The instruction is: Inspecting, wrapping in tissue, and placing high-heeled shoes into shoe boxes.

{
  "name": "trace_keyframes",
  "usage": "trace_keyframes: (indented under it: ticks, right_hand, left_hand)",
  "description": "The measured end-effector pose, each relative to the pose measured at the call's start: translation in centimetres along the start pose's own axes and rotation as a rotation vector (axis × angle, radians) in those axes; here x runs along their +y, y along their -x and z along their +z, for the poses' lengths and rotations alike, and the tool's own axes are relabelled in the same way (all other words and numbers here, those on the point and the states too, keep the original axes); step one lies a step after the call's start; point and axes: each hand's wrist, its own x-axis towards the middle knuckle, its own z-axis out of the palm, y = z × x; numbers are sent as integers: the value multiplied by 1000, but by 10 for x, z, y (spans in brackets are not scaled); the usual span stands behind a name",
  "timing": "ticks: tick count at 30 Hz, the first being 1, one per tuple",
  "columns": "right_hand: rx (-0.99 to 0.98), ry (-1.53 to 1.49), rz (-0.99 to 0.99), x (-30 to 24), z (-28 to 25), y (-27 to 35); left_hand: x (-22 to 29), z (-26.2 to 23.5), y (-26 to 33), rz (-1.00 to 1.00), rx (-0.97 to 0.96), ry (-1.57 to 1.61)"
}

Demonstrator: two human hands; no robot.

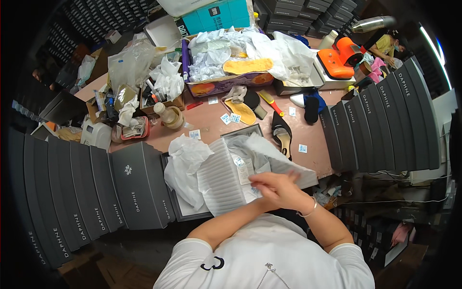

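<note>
My right hand [286,189], with a bracelet at its wrist, crosses over my left hand [269,203] above an open shoebox [187,210]. The right fingers point left and are bent together; whether anything small is between them is hidden. Most of my left hand lies beneath the right, and its fingertips are smeared by motion. Under the hands are a ribbed white foam sheet [219,178] and clear wrapping with a small paper label [243,173]. White tissue paper [188,159] spills over the left side. A black pointed slingback shoe [281,132] lies just beyond the box.
Stacked grey shoeboxes stand left [137,188] and right [380,127]. Behind are a carton of crumpled paper [216,88], an orange device [337,62], yellow insoles [240,111], a brush [272,102] and a pump bottle [167,114]. Another person [386,47] sits at far right.
</note>
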Motion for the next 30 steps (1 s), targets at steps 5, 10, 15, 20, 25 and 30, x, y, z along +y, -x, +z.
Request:
trace_keyframes:
  ticks: [5,10,15,20,25,30]
  right_hand:
    - [230,639,-144,148,37,-80]
    - [-79,746,253,171,25,-117]
    - [-35,718,67,134,5,-95]
    - [73,596,284,189,49,-95]
    - [272,429,99,152,12,-86]
    - [328,179,65,61,3,-64]
  left_hand:
    - [20,6,14,-115,-598,160]
    - [4,-52,63,-816,247,311]
    - [-19,-89,60,-769,643,484]
    - [-26,-69,35,-955,578,800]
    - [-11,-102,44,-740,811,587]
    - [18,-129,26,-839,444,1384]
